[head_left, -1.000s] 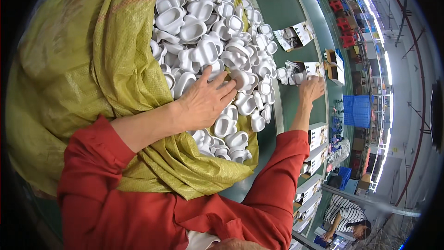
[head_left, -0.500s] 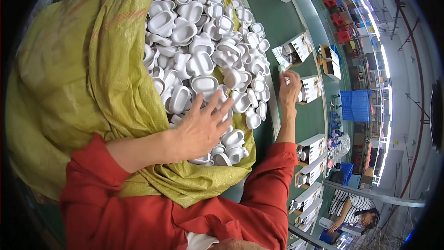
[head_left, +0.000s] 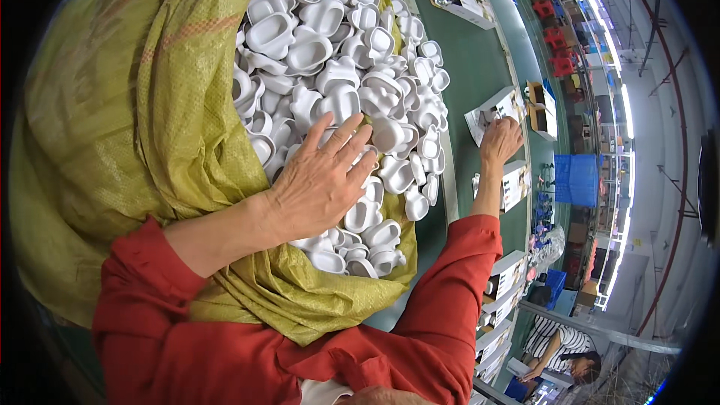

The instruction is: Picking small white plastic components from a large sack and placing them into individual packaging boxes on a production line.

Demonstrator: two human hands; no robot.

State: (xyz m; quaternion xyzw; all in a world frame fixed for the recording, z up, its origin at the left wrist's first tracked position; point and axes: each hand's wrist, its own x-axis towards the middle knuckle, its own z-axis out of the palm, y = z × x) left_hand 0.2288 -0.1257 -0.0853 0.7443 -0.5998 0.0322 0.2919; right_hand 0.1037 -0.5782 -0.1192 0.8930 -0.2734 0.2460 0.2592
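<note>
Lying under L hand (head_left: pixel 319 184): wht dishes (head_left: pixel 309 51)

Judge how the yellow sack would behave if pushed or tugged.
The yellow sack looks floppy: its sides crease and drape in loose folds. Holding so many white pieces, it would probably be heavy to drag. Those pieces lie heaped at its open mouth, so a tug might spill some.

1. Open white cardboard boxes (head_left: pixel 516 186) on the flat green conveyor belt (head_left: pixel 466 56) bear dark printed marks, too small to read.
2. No words or numbers are legible.
</note>
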